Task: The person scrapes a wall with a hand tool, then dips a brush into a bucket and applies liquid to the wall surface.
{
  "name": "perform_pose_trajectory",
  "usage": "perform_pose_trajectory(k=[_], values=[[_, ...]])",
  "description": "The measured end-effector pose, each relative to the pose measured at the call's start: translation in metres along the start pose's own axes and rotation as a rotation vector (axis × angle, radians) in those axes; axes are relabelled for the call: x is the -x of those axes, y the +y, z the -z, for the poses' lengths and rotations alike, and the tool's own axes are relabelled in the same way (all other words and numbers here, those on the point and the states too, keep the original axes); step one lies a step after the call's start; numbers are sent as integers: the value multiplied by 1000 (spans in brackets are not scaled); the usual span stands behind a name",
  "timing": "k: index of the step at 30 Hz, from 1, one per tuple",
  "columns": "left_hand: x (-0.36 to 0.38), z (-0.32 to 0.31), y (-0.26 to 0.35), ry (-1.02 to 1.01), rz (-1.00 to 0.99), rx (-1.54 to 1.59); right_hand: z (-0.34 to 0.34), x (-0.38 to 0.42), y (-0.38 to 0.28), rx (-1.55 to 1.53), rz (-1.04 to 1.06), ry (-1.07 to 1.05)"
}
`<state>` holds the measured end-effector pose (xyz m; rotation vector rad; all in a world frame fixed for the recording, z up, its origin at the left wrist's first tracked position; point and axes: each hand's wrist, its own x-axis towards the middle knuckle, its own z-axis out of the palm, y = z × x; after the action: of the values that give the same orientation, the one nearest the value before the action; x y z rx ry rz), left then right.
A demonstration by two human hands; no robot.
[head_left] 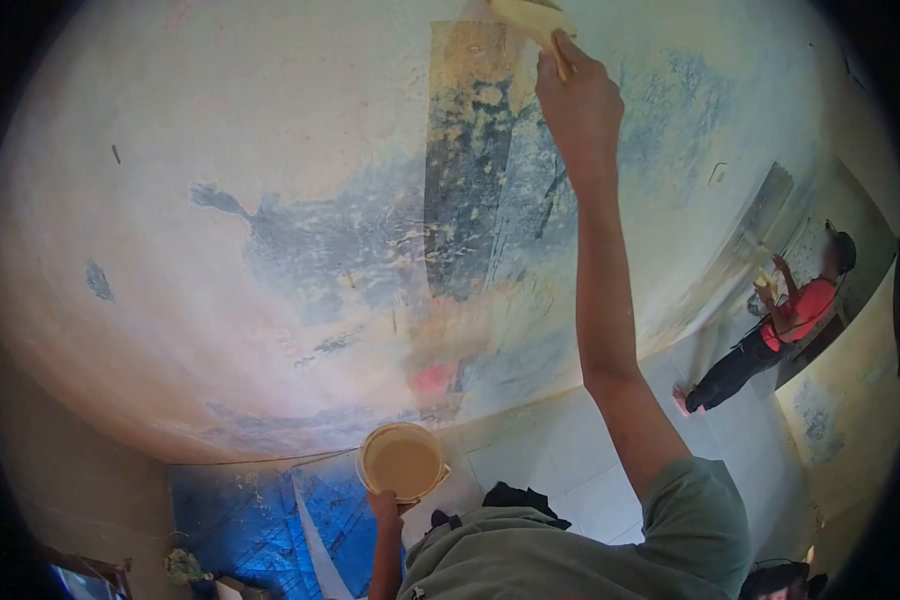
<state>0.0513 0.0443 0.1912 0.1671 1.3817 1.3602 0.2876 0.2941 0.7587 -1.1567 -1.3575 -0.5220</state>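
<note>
Brush (533, 17): at wall (310, 120), above bucket (402, 458)
Right hand (582, 92): fingers closed round brush handle
Left hand (385, 506): fingers curled, holding bucket's near side

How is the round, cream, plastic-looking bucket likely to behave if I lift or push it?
The bucket probably feels heavy, given the tan, liquid-looking contents inside. With its open top, those may slosh if jolted. The left hand shows only at the near side, so it could tip.

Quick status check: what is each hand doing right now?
Left hand: closed on the rim of the bucket.
Right hand: closed on the handle of the brush.
</note>
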Motion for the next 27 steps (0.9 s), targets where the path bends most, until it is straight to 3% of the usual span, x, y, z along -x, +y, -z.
perform_pose_trajectory(k=[2, 3, 5, 12, 21, 27], values=[[1, -2, -3, -5, -6, 25, -22, 5, 16, 64, 193, 195], [2, -3, -3, 0, -7, 23, -27, 12, 22, 61, 189, 193], [3, -9, -1, -7, 22, 9, -28, 33, 23, 67, 0, -36], [12, -44, -7, 30, -41, -22, -46, 140, 73, 87, -48, -153], [19, -115, -33, 169, -37, -22, -24, 287, 159, 249, -45, -585], [18, -152, -72, 81, -64, 57, -10, 324, 209, 191, -94, -824]])
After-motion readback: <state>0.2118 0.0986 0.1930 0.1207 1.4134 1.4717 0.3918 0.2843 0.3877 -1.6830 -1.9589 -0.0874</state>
